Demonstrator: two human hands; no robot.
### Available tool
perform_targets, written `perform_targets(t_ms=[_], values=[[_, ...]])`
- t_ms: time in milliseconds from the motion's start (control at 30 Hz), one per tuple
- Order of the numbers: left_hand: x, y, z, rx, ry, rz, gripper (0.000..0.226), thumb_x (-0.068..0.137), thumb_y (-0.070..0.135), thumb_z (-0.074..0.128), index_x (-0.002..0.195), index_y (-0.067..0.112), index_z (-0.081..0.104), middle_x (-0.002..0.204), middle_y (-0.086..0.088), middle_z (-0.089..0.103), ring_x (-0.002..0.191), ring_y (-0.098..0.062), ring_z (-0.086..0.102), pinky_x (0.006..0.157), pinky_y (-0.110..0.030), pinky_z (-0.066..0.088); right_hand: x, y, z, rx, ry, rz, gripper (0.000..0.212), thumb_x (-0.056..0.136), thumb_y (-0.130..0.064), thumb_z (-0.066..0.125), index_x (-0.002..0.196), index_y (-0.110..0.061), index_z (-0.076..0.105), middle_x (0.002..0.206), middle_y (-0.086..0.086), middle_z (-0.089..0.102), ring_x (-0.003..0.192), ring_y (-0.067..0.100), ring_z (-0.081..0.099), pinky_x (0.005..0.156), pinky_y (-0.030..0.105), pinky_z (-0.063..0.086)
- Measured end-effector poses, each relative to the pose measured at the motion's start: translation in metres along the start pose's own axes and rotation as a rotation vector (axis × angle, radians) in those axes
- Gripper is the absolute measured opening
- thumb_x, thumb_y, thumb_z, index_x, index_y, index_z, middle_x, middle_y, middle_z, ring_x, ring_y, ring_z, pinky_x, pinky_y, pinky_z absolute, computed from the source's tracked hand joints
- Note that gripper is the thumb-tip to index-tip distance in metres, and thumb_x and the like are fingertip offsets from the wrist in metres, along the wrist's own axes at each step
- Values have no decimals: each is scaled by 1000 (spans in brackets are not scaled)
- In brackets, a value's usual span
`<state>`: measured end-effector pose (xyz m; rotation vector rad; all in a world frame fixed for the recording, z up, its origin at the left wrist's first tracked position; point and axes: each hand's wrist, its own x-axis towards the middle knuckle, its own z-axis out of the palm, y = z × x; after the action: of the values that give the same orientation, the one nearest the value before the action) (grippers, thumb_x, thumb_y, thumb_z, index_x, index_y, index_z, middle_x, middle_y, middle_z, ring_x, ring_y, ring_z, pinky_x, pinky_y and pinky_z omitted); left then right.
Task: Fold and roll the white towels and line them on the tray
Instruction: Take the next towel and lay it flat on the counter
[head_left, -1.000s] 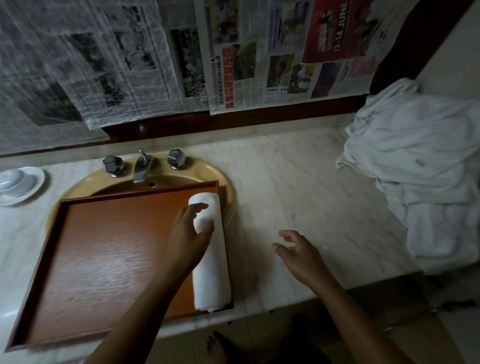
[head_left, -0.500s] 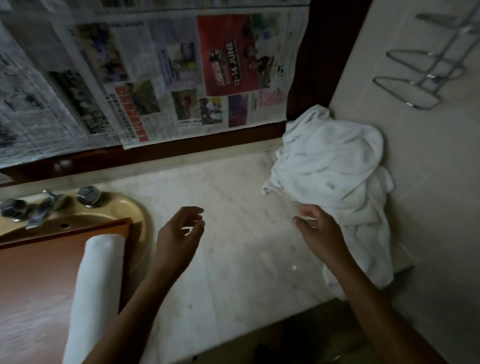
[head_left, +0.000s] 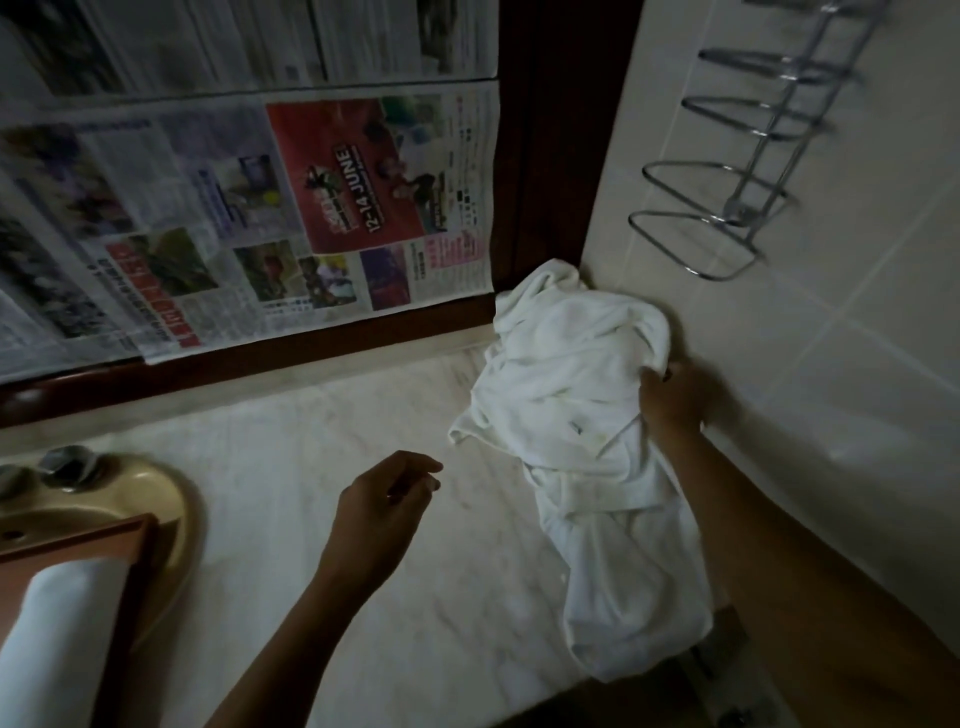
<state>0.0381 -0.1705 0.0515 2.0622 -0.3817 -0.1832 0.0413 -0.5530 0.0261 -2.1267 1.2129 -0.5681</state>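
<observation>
One rolled towel (head_left: 57, 639) lies on the tray (head_left: 130, 530). My left hand (head_left: 384, 512) has left it and is loosely curled, empty. Well right of the tray, my right hand (head_left: 670, 402) now grips the towel pile (head_left: 566, 395). Judged: second towel starting.

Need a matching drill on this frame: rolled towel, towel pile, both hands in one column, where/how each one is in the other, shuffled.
Column 1
1. rolled towel
2. towel pile
3. left hand
4. right hand

Column 2
a. over the bare counter, holding nothing
b. lying on the tray
c. heaped in the corner against the tiled wall
d. at the heap's right side, grip in the cloth

Pairs: 1-b, 2-c, 3-a, 4-d
</observation>
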Motion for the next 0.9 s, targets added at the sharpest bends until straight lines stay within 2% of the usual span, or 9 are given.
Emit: perform_targets(t_ms=[133, 300, 433, 500, 533, 600, 700, 800, 900], values=[[9, 10, 2, 9, -8, 3, 28, 94, 8, 63, 99, 34, 73, 87, 18, 75, 85, 0, 71, 75, -23, 55, -4, -26, -12, 180, 50, -146, 36, 100, -26, 51, 105, 9, 61, 107, 32, 63, 100, 44, 60, 90, 47, 44], [24, 33, 3, -1, 31, 93, 20, 95, 13, 67, 109, 28, 69, 94, 12, 73, 86, 1, 68, 71, -13, 51, -50, -83, -46, 378, -170, -481, 11, 105, -21, 50, 107, -15, 59, 96, 5, 65, 91, 20, 60, 77, 34, 45], [44, 50, -5, 61, 134, 135, 69, 85, 31, 81, 144, 28, 45, 136, 8, 55, 116, -8, 56, 91, -23, 48, -112, -124, -81, 396, -559, -690, 20, 105, -25, 55, 107, -44, 62, 96, -23, 69, 92, -9, 61, 81, 13, 43], [51, 57, -8, 139, 63, 244, 69, 85, 44, 80, 144, 30, 45, 145, 8, 50, 125, -9, 51, 99, -31, 48, -140, -136, -93, 338, -705, -792, 25, 106, -24, 55, 113, -46, 65, 108, -22, 71, 108, -3, 63, 97, 18, 45], [52, 58, -8, 147, 22, 301, 50, 90, 45, 74, 133, 33, 54, 136, 9, 58, 120, -9, 56, 95, -34, 52, -152, -140, -97, 324, -749, -834, 22, 106, -24, 55, 116, -40, 68, 111, -18, 72, 111, 1, 64, 100, 22, 46], [36, 61, -11, 136, -3, 305, 10, 96, 33, 62, 102, 42, 62, 99, 15, 69, 97, -5, 67, 77, -21, 52, -170, -147, -105, 353, -823, -855, 18, 105, -24, 57, 114, -32, 70, 110, -13, 73, 110, 5, 66, 100, 25, 49], [7, 47, -27, -20, 29, 192, 24, 100, 17, 58, 97, 40, 65, 91, 22, 71, 90, 3, 68, 72, -14, 52, -179, -144, -110, 380, -903, -804, 18, 101, -31, 62, 116, -27, 70, 113, -9, 73, 110, 8, 66, 100, 34, 51], [-18, 30, -59, -61, -7, 134, 9, 95, 26, 64, 104, 28, 64, 98, 16, 68, 90, -5, 68, 77, -35, 59, -177, -120, -104, 328, -1063, -679, 30, 96, -33, 69, 125, -27, 66, 122, -7, 71, 115, 12, 66, 105, 46, 51], [-54, 18, -99, -61, -262, 21, 35, 88, 28, 79, 115, 26, 57, 105, 12, 69, 92, -7, 70, 76, -31, 60, -192, -88, -92, 279, -1224, -594, 36, 94, -37, 67, 128, -25, 66, 124, -2, 71, 117, 18, 67, 104, 47, 51]])
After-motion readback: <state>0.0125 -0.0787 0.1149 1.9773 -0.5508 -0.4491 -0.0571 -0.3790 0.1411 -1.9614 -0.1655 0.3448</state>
